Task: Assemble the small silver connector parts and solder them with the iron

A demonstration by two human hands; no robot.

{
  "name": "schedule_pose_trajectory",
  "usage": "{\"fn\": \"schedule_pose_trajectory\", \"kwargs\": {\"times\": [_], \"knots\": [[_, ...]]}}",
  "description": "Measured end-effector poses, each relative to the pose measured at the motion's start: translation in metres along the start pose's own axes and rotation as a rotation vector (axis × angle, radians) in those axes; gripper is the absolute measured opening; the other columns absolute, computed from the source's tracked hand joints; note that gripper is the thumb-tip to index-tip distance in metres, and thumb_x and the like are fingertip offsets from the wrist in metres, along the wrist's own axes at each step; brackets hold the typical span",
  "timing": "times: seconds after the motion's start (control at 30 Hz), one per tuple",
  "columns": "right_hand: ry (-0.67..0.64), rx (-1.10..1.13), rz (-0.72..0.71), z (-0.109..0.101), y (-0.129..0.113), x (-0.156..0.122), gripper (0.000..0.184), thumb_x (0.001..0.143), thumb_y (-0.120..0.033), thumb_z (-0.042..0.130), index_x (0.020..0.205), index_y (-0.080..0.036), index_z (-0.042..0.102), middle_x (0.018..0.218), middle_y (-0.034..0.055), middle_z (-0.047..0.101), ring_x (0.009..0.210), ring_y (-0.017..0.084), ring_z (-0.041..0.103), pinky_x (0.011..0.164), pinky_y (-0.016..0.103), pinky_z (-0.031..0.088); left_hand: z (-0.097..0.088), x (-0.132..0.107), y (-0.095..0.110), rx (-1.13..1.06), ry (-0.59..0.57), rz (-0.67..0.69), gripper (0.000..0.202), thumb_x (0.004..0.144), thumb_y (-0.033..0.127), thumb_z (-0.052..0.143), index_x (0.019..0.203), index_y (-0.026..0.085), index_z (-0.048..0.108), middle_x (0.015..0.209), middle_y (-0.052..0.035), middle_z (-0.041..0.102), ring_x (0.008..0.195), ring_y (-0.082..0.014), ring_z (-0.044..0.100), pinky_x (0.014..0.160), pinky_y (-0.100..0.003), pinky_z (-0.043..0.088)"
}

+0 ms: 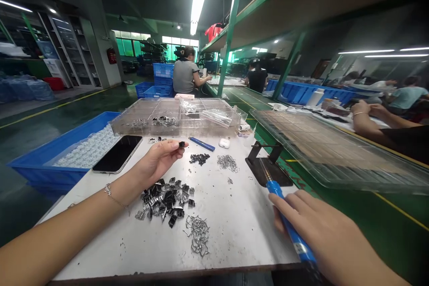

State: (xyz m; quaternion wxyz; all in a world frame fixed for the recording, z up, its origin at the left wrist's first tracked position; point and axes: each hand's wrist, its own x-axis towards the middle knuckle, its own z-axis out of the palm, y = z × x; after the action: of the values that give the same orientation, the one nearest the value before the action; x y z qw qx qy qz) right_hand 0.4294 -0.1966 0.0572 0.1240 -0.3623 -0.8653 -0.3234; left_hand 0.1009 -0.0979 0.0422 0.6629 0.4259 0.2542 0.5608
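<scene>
My left hand [160, 159] is raised over the white worktable [231, 223], pinching a small black part [181, 144] between thumb and fingertips. Just below it lies a heap of black and silver clip parts [166, 198], with a tangle of thin wire springs [197, 232] nearer the front edge. My right hand [321, 232] is wrapped round a blue-handled tool [290, 228] whose metal tip points to a black metal fixture [268, 166] at the table's right side. Two smaller piles, dark bits [199, 158] and silver springs [227, 162], lie farther back.
A black phone [118, 153], a blue pen [201, 144] and a white earbud case [224, 143] lie before a clear compartment tray [174, 118]. A blue bin [63, 149] stands left, a clear tray [335, 152] right. Another person's arm [375, 118] rests at right; two people sit farther back.
</scene>
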Motion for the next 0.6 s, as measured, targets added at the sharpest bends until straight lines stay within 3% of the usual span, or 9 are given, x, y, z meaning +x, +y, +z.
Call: {"fn": "schedule_pose_trajectory", "kwargs": {"times": [0.17, 0.3, 0.43, 0.53, 0.6], "knots": [[-0.254, -0.065, 0.038, 0.03, 0.01, -0.013, 0.042, 0.064, 0.005, 0.049, 0.097, -0.016, 0.063, 0.075, 0.0087, 0.063, 0.067, 0.026, 0.06, 0.052, 0.033, 0.044, -0.002, 0.0, -0.004, 0.034, -0.05, -0.024, 0.012, 0.075, 0.023, 0.071, 0.08, 0.012, 0.071, 0.086, -0.0051, 0.067, 0.076, -0.0113, 0.055, 0.075, -0.021, 0.046], [-0.415, -0.058, 0.081, 0.04, 0.016, -0.016, 0.043, 0.067, 0.006, 0.052, 0.1, -0.018, 0.064, 0.082, 0.0092, 0.066, 0.076, 0.027, 0.063, 0.06, 0.036, 0.049, 0.0, -0.004, -0.007, 0.097, -0.091, -0.045, 0.011, 0.077, 0.024, 0.071, 0.075, 0.014, 0.069, 0.083, -0.0047, 0.066, 0.075, -0.0118, 0.055, 0.074, -0.023, 0.044], [-0.469, -0.007, 0.111, 0.041, 0.019, -0.016, 0.051, 0.071, 0.008, 0.047, 0.109, -0.021, 0.063, 0.096, 0.0113, 0.067, 0.084, 0.027, 0.064, 0.067, 0.038, 0.052, 0.01, -0.011, -0.007, 0.182, -0.136, -0.103, 0.011, 0.074, 0.02, 0.074, 0.082, 0.014, 0.069, 0.078, -0.0044, 0.066, 0.075, -0.0125, 0.057, 0.074, -0.024, 0.043], [-0.484, -0.033, 0.177, 0.034, 0.013, -0.011, 0.063, 0.067, 0.011, 0.045, 0.119, -0.021, 0.059, 0.092, 0.0119, 0.067, 0.081, 0.029, 0.064, 0.064, 0.041, 0.051, 0.02, -0.018, -0.008, 0.32, -0.239, -0.21, 0.028, 0.073, 0.024, 0.075, 0.1, 0.019, 0.066, 0.096, -0.0071, 0.068, 0.085, -0.0167, 0.06, 0.076, -0.028, 0.045], [-0.4, -0.038, 0.245, 0.025, 0.001, -0.003, 0.062, 0.07, 0.007, 0.048, 0.127, -0.018, 0.051, 0.088, 0.0132, 0.065, 0.077, 0.031, 0.062, 0.062, 0.044, 0.049, 0.027, -0.022, -0.009, 0.433, -0.336, -0.279, 0.032, 0.075, 0.029, 0.073, 0.105, 0.02, 0.065, 0.103, -0.0084, 0.067, 0.094, -0.0202, 0.06, 0.08, -0.032, 0.045]]}}
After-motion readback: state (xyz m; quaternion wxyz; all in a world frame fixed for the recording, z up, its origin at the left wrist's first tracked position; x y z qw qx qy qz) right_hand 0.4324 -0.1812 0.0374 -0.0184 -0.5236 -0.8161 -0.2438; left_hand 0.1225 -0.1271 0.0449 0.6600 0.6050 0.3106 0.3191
